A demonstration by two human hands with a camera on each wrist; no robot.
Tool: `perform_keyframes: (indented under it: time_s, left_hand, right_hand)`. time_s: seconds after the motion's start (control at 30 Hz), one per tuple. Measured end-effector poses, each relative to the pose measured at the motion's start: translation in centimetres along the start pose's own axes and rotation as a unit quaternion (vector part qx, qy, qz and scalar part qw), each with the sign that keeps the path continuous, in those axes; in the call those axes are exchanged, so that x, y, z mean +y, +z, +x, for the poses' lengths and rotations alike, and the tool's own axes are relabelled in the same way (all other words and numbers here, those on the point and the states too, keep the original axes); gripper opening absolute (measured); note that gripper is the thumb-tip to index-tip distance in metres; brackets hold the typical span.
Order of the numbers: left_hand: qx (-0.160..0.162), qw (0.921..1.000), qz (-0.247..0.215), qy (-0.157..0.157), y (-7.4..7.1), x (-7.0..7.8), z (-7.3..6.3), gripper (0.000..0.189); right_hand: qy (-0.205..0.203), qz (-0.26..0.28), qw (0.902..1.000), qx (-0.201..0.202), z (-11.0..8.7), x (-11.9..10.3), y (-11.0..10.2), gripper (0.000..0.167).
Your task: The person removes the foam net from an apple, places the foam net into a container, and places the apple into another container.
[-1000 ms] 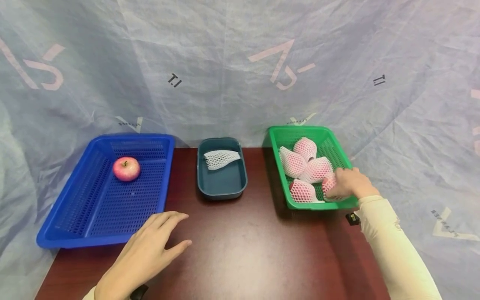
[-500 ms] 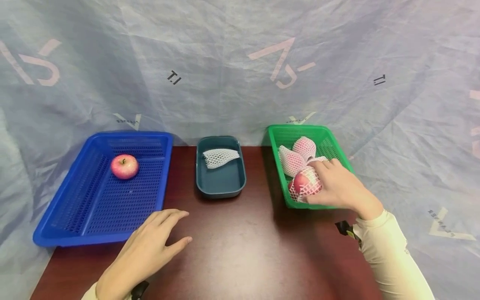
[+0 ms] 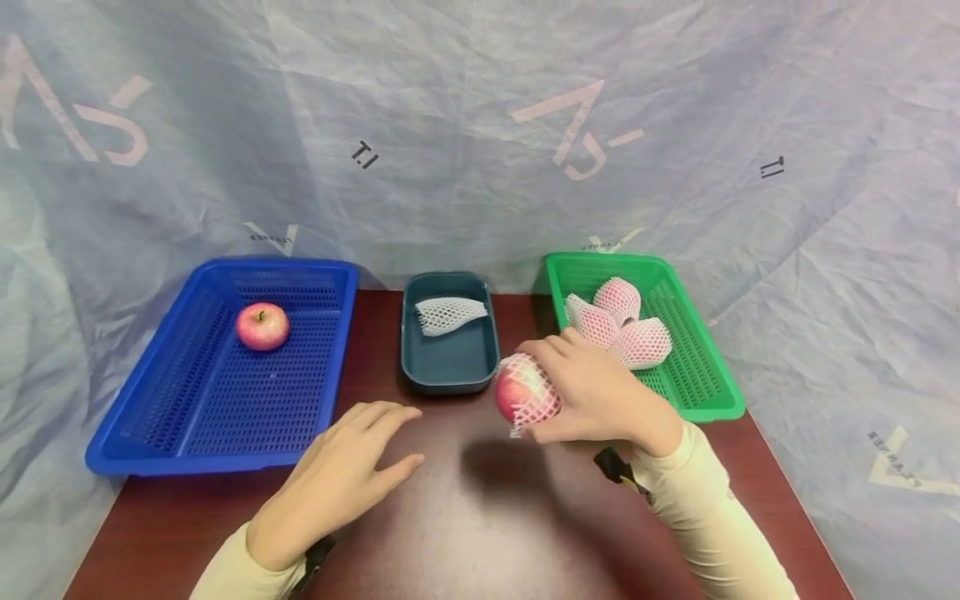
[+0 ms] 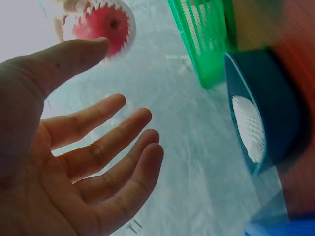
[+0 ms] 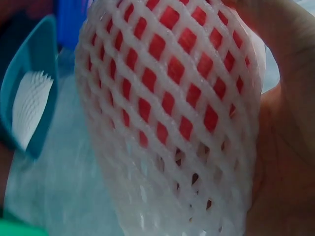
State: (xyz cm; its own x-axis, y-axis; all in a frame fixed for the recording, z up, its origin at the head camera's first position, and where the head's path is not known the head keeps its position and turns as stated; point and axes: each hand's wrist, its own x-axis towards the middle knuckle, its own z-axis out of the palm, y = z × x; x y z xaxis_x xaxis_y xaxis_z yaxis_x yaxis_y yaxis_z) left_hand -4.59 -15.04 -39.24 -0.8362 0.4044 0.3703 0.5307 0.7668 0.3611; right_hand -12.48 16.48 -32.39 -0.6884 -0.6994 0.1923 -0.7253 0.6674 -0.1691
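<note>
My right hand (image 3: pixel 592 390) grips an apple (image 3: pixel 517 392) in a white foam net sleeve, held above the table just left of the green basket (image 3: pixel 720 408). In the right wrist view the foam net (image 5: pixel 162 98) fills most of the picture, red skin showing through its holes. My left hand (image 3: pixel 337 475) hovers over the table before the blue basket (image 3: pixel 225 462), holding nothing, its fingers apart and slightly bent. The left wrist view shows that hand's palm (image 4: pixel 54 196), with the netted apple (image 4: pixel 103 29) beyond the thumb. Several netted apples (image 3: pixel 645 342) lie in the green basket.
One bare apple (image 3: pixel 262 326) sits in the blue basket at the left. Between the baskets stands a small teal tray (image 3: pixel 450 367) with a loose foam net (image 3: pixel 450 315) in it. A grey cloth (image 3: pixel 450 167) hangs behind the dark red table (image 3: pixel 450 517).
My right hand has lifted a netted apple out of the green basket and carried it left over the table. My left hand has shifted slightly right and up in view.
</note>
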Motion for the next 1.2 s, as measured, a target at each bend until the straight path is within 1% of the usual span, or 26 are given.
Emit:
perform_keyframes:
  time_s: [0.2, 0.33, 0.47, 0.6, 0.73, 0.83, 1.0, 1.1, 1.2]
  left_hand:
    - [0.025, 0.9988, -0.035, 0.025, 0.4, 1.3, 1.3, 0.049]
    - [0.048, 0.9962, -0.059, 0.044, 0.5, 1.8, 1.8, 0.055]
    - [0.063, 0.9949, -0.059, 0.052, 0.5, 1.9, 1.9, 0.064]
    - [0.061, 0.9957, -0.053, 0.047, 0.5, 2.0, 1.9, 0.073]
    - [0.056, 0.9969, -0.041, 0.037, 0.6, 2.0, 2.0, 0.082]
    - [0.054, 0.9977, -0.031, 0.027, 0.7, 2.0, 1.9, 0.083]
    - [0.05, 0.9984, -0.022, 0.018, 0.7, 1.8, 1.7, 0.086]
    - [0.048, 0.9983, -0.027, 0.018, 0.7, 1.6, 1.6, 0.087]
    - [0.042, 0.9983, -0.041, 0.009, 0.7, 1.4, 1.4, 0.088]
  right_hand:
    - [-0.049, 0.023, 0.9985, 0.01, 1.6, -2.2, 0.9, 0.086]
    - [-0.058, 0.036, 0.9977, 0.004, 2.4, -3.5, 1.3, 0.086]
    - [-0.054, 0.049, 0.9973, -0.005, 2.9, -4.4, 1.5, 0.086]
    - [-0.065, 0.063, 0.9958, -0.009, 3.3, -5.0, 1.8, 0.086]
    - [-0.094, 0.072, 0.9929, -0.016, 3.9, -5.4, 2.2, 0.088]
    - [-0.103, 0.078, 0.9913, -0.025, 4.1, -5.7, 2.5, 0.091]
    - [-0.093, 0.094, 0.99, -0.049, 4.0, -5.8, 2.5, 0.094]
    - [-0.088, 0.102, 0.989, -0.062, 3.8, -5.7, 2.5, 0.097]
    - [-0.08, 0.115, 0.9873, -0.075, 3.7, -5.5, 2.5, 0.097]
